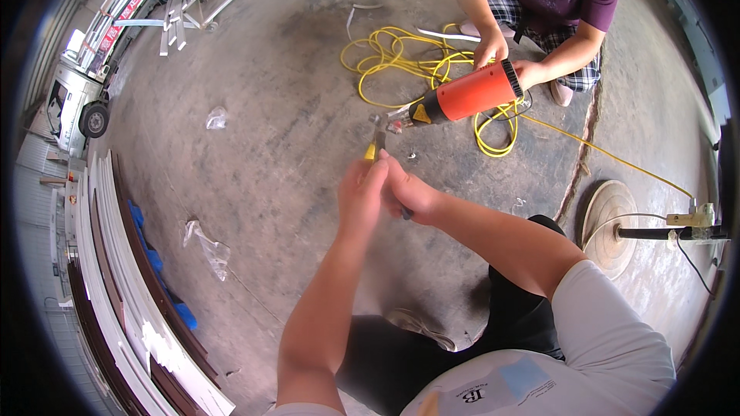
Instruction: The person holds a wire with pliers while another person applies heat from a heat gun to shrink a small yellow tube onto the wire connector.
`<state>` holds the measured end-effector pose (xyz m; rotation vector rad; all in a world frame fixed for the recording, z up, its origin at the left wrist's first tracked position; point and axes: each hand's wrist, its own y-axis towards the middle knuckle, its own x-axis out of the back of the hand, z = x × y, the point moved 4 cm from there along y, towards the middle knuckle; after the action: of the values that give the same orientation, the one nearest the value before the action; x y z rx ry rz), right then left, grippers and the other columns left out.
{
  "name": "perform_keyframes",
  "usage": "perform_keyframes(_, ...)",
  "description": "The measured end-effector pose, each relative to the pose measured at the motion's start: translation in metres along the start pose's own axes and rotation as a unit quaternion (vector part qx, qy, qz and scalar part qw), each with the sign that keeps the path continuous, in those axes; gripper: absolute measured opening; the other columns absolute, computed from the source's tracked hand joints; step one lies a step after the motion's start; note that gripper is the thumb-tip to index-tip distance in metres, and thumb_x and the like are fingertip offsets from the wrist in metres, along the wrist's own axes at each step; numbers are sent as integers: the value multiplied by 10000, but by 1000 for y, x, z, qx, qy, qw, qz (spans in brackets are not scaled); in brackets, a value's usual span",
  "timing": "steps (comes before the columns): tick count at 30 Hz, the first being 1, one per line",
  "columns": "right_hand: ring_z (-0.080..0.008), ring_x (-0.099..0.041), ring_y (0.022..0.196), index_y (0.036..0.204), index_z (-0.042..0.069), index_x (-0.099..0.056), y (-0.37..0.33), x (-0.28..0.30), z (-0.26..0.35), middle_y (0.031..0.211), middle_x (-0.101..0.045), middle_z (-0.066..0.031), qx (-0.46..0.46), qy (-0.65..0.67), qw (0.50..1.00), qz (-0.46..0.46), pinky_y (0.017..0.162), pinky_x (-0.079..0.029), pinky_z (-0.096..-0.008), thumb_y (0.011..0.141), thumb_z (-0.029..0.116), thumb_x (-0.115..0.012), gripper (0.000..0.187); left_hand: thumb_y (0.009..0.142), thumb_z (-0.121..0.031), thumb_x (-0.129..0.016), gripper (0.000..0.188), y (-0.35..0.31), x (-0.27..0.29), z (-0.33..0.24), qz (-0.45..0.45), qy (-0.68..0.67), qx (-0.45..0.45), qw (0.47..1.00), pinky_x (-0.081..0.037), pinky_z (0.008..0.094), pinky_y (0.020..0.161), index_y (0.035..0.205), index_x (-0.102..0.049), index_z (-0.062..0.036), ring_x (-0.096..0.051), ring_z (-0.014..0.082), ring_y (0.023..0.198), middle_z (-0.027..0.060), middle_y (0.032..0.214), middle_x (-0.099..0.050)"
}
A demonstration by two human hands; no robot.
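In front of me, at the middle of the view, both my hands are raised close together. My left hand [361,187] is closed around a slim hand tool with a yellow part [371,152] at its top. My right hand [411,187] is closed, pressed against the left, on a dark grey bar-like tool [380,139]; a dark end shows below the right fingers. Whether these are one tool or two, I cannot tell. Just beyond their tips is the metal nose of an orange and black power tool [478,92], held by a person [551,0] squatting opposite.
A coiled yellow cable [393,50] lies behind the power tool. At right stands a round base [609,223] with a black pole and a socket block [691,217]. Long white and brown profiles [116,262] line the left side. Plastic scraps [208,246] lie on the concrete floor.
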<state>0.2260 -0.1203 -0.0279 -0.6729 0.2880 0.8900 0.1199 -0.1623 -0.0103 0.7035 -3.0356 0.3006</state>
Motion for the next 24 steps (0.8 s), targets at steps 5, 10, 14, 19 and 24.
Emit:
perform_keyframes(5, -112, -352, 608, 1218, 185, -670, -1, 0, -1, 1177, -658, -46, 0, -5, 1000, 3, 534, -306, -291, 1024, 742, -227, 738, 968, -342, -670, 344, -3, 0, -9, 10, 15, 17, 1000, -493, 335, 839, 1046, -667, -6, -618, 152, 940, 67, 1008, -681)
perform_keyframes(10, -113, -371, 593, 1273, 182, -670, 5, -2, -4, 1135, -687, -62, 6, -22, 1000, 5, 518, -301, -299, 1005, 775, -252, 773, 973, -351, -654, 346, -2, 9, -10, 9, 15, 21, 1000, -504, 351, 865, 1057, -670, -15, -628, 160, 984, 66, 1029, -688)
perform_keyframes(14, -116, -403, 593, 1211, 174, -703, 10, 2, -13, 948, -636, -30, -5, -13, 1000, -26, 529, -355, -301, 977, 820, -302, 796, 974, -334, -650, 314, 0, 10, -4, -9, 2, 19, 1000, -516, 343, 822, 1046, -678, -30, -644, 164, 902, 66, 980, -694)
perform_keyframes(19, -113, -414, 595, 1190, 162, -708, -2, -4, 0, 1016, -674, -24, -41, 1, 999, -10, 528, -375, -287, 975, 819, -334, 786, 976, -320, -634, 281, -1, 8, -7, 0, -28, 32, 999, -503, 335, 799, 1016, -655, -42, -632, 147, 896, 50, 958, -684)
perform_keyframes(24, -110, -429, 600, 1209, 164, -709, 2, -1, -6, 1079, -700, -36, -12, -12, 1000, -17, 529, -381, -284, 980, 817, -321, 794, 977, -332, -669, 337, -2, 6, -12, 9, -32, 35, 999, -494, 307, 787, 1038, -646, -1, -619, 134, 880, 64, 958, -682)
